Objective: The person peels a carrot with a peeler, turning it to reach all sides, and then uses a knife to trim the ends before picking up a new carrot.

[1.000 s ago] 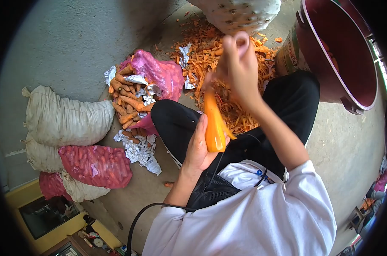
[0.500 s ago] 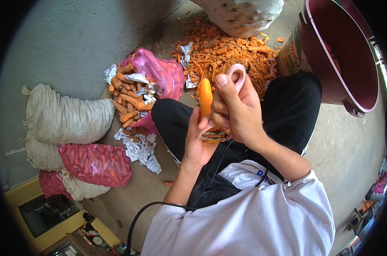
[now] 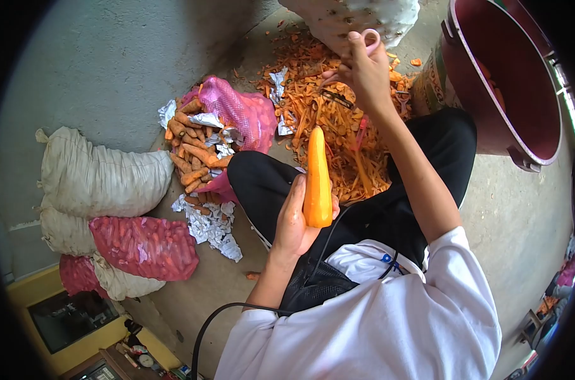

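Observation:
A smooth, bright orange peeled carrot stands with its narrow tip pointing away from me, and my left hand is closed around its lower part. Farther out, above the heap of peelings, my right hand grips a pink peeler whose looped handle end sticks up past the thumb. The peeler's dark blade is apart from the carrot. Orange peelings cover the floor in front of my crossed legs. Another peeler with a red handle appears to lie on them.
Unpeeled carrots spill from a pink mesh sack at left, among crumpled paper. White sacks and a red mesh sack lie farther left. A large maroon tub stands at right. A bulging white sack is ahead.
My right hand has moved the peeler forward, off the carrot and over the peelings. The left hand still holds the carrot, now more fully visible and slightly nearer to me.

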`<act>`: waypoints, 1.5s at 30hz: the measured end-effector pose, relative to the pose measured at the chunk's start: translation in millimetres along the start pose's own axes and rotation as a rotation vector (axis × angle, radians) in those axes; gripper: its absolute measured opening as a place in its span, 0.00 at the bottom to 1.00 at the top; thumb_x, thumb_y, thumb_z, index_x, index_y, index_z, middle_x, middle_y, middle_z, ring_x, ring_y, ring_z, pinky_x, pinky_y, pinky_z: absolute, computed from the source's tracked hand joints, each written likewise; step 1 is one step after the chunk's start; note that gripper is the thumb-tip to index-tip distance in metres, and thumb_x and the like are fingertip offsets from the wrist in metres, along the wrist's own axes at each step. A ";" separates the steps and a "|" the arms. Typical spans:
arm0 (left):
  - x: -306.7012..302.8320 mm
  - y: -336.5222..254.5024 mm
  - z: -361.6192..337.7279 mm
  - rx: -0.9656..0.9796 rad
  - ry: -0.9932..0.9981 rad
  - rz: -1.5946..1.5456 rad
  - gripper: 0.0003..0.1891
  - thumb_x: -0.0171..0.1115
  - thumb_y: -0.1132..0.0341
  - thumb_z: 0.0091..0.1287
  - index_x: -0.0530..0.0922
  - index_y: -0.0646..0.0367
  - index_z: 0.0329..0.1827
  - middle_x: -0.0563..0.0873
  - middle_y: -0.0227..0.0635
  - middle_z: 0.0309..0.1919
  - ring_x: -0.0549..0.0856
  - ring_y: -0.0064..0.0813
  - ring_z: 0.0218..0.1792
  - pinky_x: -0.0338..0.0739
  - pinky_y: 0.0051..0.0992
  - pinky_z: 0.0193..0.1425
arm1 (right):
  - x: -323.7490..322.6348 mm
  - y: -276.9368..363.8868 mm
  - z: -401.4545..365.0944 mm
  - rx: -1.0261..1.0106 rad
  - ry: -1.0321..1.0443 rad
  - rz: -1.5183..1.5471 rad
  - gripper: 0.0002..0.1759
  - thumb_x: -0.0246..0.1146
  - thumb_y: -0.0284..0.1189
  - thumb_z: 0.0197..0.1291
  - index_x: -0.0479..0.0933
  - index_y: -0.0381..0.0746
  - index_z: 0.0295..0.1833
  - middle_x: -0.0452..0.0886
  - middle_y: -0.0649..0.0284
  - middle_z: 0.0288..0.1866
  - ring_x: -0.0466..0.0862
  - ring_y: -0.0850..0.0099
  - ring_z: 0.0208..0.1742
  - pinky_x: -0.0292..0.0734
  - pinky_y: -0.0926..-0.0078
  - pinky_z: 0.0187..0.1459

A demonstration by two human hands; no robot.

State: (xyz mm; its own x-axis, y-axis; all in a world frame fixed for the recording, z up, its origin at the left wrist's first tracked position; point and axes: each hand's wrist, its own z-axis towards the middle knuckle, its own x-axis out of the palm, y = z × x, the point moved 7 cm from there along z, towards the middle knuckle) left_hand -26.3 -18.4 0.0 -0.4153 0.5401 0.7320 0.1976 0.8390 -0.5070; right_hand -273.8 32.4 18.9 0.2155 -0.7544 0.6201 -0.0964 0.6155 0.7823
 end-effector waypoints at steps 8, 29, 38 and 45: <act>12.9 1.9 7.8 -0.158 -0.024 -0.182 0.19 0.42 0.47 0.73 0.72 0.51 0.46 0.79 0.34 0.39 0.79 0.28 0.40 0.73 0.30 0.41 | 62.2 38.8 -116.8 0.389 0.108 0.213 0.13 0.55 0.36 0.68 0.58 0.45 0.39 0.59 0.73 0.18 0.58 0.85 0.13 0.61 0.83 0.15; 9.6 -10.5 -1.7 0.122 0.020 0.227 0.27 0.36 0.46 0.75 0.64 0.61 0.62 0.75 0.35 0.38 0.77 0.26 0.35 0.74 0.27 0.33 | 22.4 20.4 -14.6 0.019 0.039 0.015 0.13 0.53 0.36 0.69 0.57 0.43 0.38 0.60 0.72 0.18 0.62 0.84 0.13 0.83 0.74 0.22; -9.8 -6.8 15.7 0.062 -0.045 0.259 0.24 0.36 0.46 0.75 0.69 0.59 0.51 0.77 0.37 0.37 0.79 0.29 0.35 0.76 0.29 0.32 | 36.6 51.9 -88.0 0.278 0.078 0.187 0.13 0.54 0.37 0.69 0.57 0.45 0.39 0.57 0.74 0.16 0.59 0.84 0.12 0.78 0.76 0.19; 8.0 -7.9 14.9 0.081 -0.023 0.247 0.25 0.36 0.44 0.74 0.69 0.58 0.51 0.79 0.37 0.36 0.80 0.27 0.32 0.75 0.28 0.29 | 57.5 40.8 -130.9 0.429 0.204 0.216 0.09 0.54 0.32 0.69 0.59 0.45 0.44 0.63 0.73 0.18 0.61 0.84 0.12 0.61 0.84 0.13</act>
State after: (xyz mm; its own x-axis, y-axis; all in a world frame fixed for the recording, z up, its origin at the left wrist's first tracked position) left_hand -44.4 -21.7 3.0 -0.3837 0.7258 0.5710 0.2245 0.6731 -0.7047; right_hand -138.2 44.0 78.7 0.3277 -0.5347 0.7789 -0.5395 0.5709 0.6189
